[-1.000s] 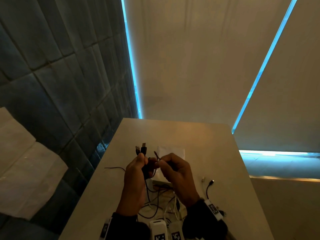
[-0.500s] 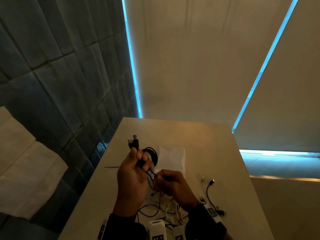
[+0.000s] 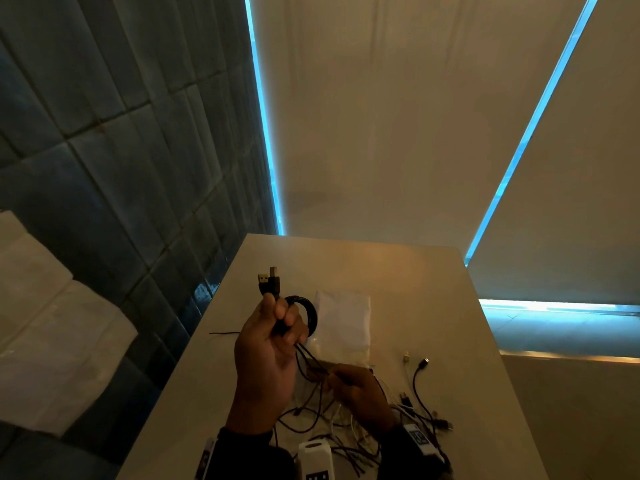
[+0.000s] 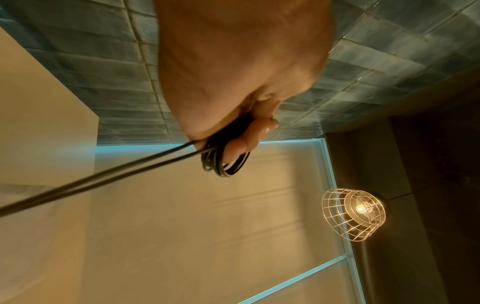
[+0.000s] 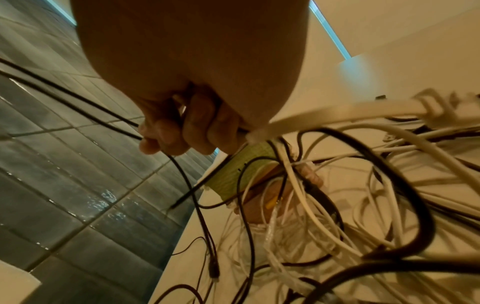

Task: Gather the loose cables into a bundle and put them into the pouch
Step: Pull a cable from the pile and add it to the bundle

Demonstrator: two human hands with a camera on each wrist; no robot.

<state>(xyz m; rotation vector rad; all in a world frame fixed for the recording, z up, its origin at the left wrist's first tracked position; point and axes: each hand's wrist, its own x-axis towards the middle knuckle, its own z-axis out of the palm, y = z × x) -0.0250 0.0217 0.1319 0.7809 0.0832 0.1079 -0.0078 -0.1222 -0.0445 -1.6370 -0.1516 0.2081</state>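
My left hand (image 3: 277,327) is raised above the table and grips a coiled black cable (image 3: 308,311), whose two USB plugs (image 3: 269,284) stick up past the fingers. In the left wrist view the coil (image 4: 224,162) loops under the curled fingers. Two taut black strands (image 3: 310,358) run down from the coil to my right hand (image 3: 349,382), which pinches them low over the pile. A tangle of black and white cables (image 3: 332,431) lies on the table near me, seen close in the right wrist view (image 5: 324,205). The white pouch (image 3: 343,320) lies flat behind the hands.
A short black cable (image 3: 420,375) and small plugs (image 3: 440,422) lie right of the pile. A thin black wire (image 3: 225,333) lies at the table's left edge (image 3: 194,344), with a dark tiled wall beside it. White blinds hang behind the table.
My left hand has lifted the coil higher and slightly left. My right hand has dropped away from it toward the pile, drawing the black strands taut between them.
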